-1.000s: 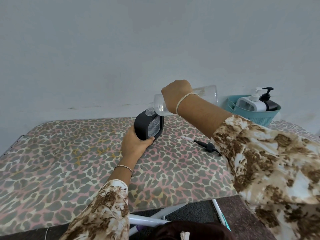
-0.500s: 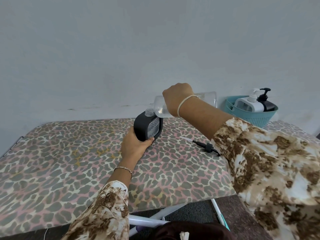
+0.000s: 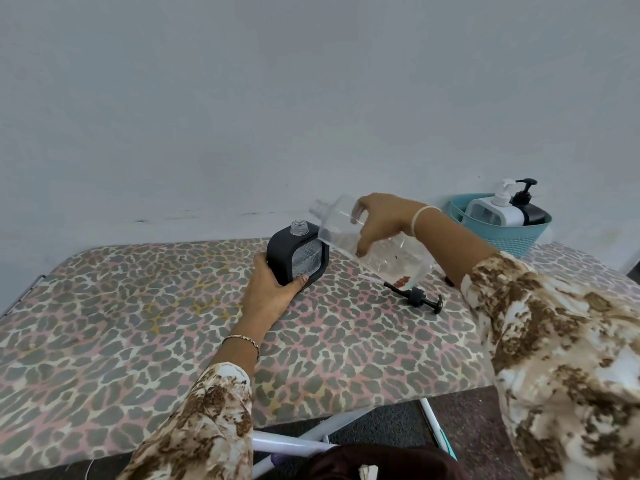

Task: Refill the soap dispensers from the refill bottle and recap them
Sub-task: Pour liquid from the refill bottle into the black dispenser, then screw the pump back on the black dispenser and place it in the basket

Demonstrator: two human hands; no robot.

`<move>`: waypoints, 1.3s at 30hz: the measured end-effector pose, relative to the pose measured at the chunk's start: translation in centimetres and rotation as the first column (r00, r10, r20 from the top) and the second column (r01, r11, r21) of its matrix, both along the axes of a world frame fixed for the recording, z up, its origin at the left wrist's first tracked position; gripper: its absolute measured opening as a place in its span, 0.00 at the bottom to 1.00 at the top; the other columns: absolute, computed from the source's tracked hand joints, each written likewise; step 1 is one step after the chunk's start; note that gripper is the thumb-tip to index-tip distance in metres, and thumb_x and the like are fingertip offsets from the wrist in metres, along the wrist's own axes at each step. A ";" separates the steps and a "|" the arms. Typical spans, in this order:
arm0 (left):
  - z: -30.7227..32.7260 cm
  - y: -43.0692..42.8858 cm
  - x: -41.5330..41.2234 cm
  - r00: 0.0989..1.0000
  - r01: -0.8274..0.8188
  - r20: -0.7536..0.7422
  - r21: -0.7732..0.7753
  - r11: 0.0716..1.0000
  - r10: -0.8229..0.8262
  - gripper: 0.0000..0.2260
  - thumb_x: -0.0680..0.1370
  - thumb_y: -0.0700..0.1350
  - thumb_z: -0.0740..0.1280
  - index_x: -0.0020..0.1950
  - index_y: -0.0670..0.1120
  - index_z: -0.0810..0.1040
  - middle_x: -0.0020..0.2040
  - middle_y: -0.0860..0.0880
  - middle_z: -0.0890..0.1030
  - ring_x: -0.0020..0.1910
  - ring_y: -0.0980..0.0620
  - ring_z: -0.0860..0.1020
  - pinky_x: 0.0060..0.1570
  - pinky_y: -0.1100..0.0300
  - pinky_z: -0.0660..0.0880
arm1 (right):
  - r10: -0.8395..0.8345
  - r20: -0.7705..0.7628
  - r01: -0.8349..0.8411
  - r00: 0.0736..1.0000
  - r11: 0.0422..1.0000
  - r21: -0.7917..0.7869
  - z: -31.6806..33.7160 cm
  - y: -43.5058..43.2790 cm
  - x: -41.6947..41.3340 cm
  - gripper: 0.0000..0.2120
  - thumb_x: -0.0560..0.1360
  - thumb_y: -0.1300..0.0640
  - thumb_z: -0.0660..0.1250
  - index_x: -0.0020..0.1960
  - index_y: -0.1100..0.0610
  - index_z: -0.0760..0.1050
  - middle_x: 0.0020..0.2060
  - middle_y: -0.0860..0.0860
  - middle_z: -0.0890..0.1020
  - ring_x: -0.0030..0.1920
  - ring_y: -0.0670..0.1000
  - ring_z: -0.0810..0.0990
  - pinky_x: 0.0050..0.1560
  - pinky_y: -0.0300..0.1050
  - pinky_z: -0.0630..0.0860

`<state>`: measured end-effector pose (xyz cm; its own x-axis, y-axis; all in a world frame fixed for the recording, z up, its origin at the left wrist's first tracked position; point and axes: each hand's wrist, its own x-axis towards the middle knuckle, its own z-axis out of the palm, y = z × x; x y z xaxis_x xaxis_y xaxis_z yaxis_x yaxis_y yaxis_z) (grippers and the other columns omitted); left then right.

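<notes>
The left hand (image 3: 268,297) is gripping the black dispenser (image 3: 282,258) from the near side, fingers wrapping its left wall and the thumb pressing on its lower front edge. The dispenser is standing upright on the table (image 3: 138,323), toward the far edge and close to the wall (image 3: 311,116), with its clear threaded neck (image 3: 300,227) sitting uncapped.

The right hand (image 3: 379,220) is holding the bottle (image 3: 398,258) from above, fingers curling down over its near face and the thumb reaching around the far side. The bottle is hanging tilted, mouth pointing up and left, base dropping low to the right. Its mouth is sitting just right of and above the dispenser's neck, not over it. Its shoulder is lying against or just beside the dispenser's top right corner; which one cannot be told.

The pump (image 3: 417,297) is lying on its side on the table just beneath the bottle's base, its tube pointing left under the bottle.

A teal basket (image 3: 502,237) is sitting at the table's far right corner against the wall, well apart from the hands, holding a white dispenser (image 3: 493,211) and a dark dispenser (image 3: 531,213), both capped.

Open cloth is stretching left of the dispenser to the table's left edge, and a broad strip is running between the hands and the near edge, crossed only by the two sleeves.
</notes>
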<state>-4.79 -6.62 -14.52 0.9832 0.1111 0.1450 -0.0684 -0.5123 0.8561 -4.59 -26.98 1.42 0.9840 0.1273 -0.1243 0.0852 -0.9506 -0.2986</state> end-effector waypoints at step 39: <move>-0.7 -0.1 0.5 0.970 0.239 0.059 -0.068 0.968 -0.236 0.36 0.72 0.54 0.73 0.75 0.53 0.60 0.69 0.50 0.74 0.66 0.51 0.74 0.66 0.49 0.72 | -0.395 0.046 0.160 0.918 0.474 0.866 -9.9 -5.3 2.8 0.43 0.64 0.63 0.80 0.70 0.60 0.57 0.61 0.56 0.70 0.61 0.52 0.73 0.63 0.47 0.72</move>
<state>-4.25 -6.75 -15.25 0.9743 -0.1125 0.1950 -0.2243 -0.4112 0.8835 -1.81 -32.32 -8.45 0.9686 -0.2303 0.0936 0.0345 -0.2487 -0.9680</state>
